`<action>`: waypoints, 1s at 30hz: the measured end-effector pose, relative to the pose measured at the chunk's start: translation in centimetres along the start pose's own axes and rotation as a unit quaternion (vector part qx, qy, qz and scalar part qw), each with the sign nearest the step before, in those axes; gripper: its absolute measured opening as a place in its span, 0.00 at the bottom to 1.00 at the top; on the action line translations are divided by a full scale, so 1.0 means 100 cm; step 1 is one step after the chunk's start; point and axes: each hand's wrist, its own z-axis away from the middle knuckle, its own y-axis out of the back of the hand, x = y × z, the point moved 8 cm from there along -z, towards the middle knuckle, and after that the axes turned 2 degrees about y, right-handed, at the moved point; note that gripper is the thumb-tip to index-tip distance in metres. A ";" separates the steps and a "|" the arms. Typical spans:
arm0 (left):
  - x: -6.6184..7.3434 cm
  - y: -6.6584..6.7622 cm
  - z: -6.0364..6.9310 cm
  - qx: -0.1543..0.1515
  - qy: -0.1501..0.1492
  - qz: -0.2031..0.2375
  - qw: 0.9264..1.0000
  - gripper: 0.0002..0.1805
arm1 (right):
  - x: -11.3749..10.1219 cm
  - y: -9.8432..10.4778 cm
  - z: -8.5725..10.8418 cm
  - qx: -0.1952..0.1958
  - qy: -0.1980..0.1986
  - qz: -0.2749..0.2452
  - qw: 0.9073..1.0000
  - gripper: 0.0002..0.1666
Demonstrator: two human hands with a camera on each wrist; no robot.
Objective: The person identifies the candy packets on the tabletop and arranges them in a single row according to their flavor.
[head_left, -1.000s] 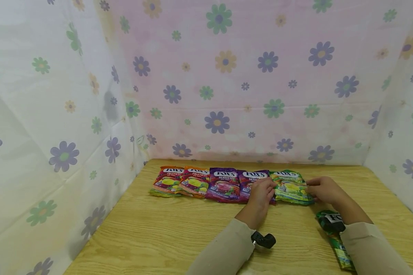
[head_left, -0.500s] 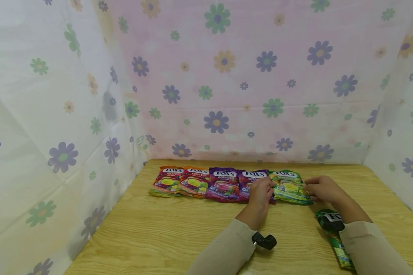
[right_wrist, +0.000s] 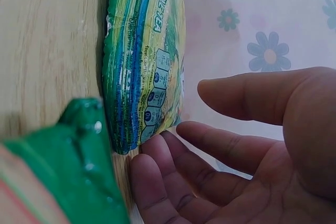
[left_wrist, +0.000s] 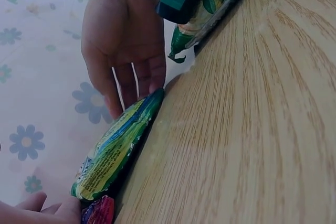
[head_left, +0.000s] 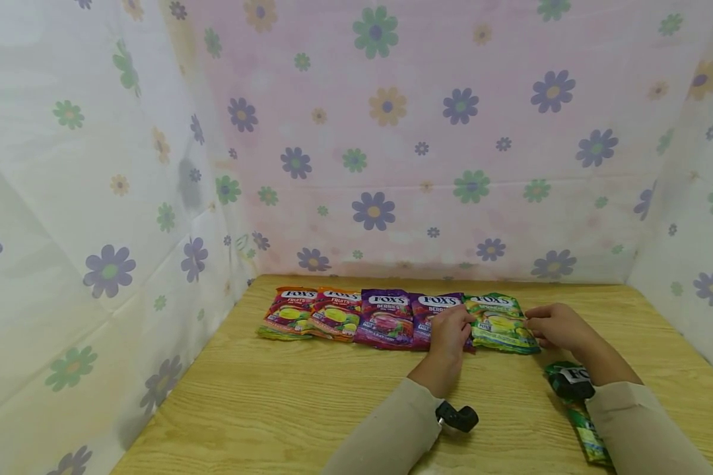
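A green and yellow candy bag point(head_left: 499, 323) lies flat at the right end of a row on the table. My left hand point(head_left: 449, 333) rests over part of a purple candy bag point(head_left: 423, 323), its fingers at the green bag's left edge. On the other side, my right hand point(head_left: 564, 328) touches the green bag's right edge. In the right wrist view, the fingers of my right hand point(right_wrist: 247, 166) are loosely bent against the bag's end point(right_wrist: 152, 66), and the thumb stays apart from it. The left fingers point(left_wrist: 50, 213) show only partly in the left wrist view.
Another purple bag point(head_left: 386, 320) and two red-orange bags point(head_left: 336, 315) continue the row leftward. A darker green bag point(head_left: 588, 429) lies nearer, partly hidden under my right forearm. Flowered cloth point(head_left: 374, 152) stands behind the wooden table point(head_left: 309, 409) and at both sides.
The green bag has shifted very slightly left, with my right hand following at its edge. My left hand has stayed nearly still.
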 end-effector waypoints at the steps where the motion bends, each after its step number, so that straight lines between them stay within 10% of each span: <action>1: 0.000 0.000 0.000 -0.001 0.003 -0.001 1.000 0.25 | 0.000 0.000 0.000 0.000 0.001 0.000 1.000 0.34; 23: 0.000 -0.002 0.000 -0.016 0.003 -0.004 1.000 0.23 | -0.001 -0.001 0.004 -0.002 -0.001 -0.012 1.000 0.34; 30: 0.011 -0.009 0.007 -0.011 -0.039 -0.120 0.992 0.24 | -0.009 0.010 0.013 -0.011 0.019 0.030 0.999 0.37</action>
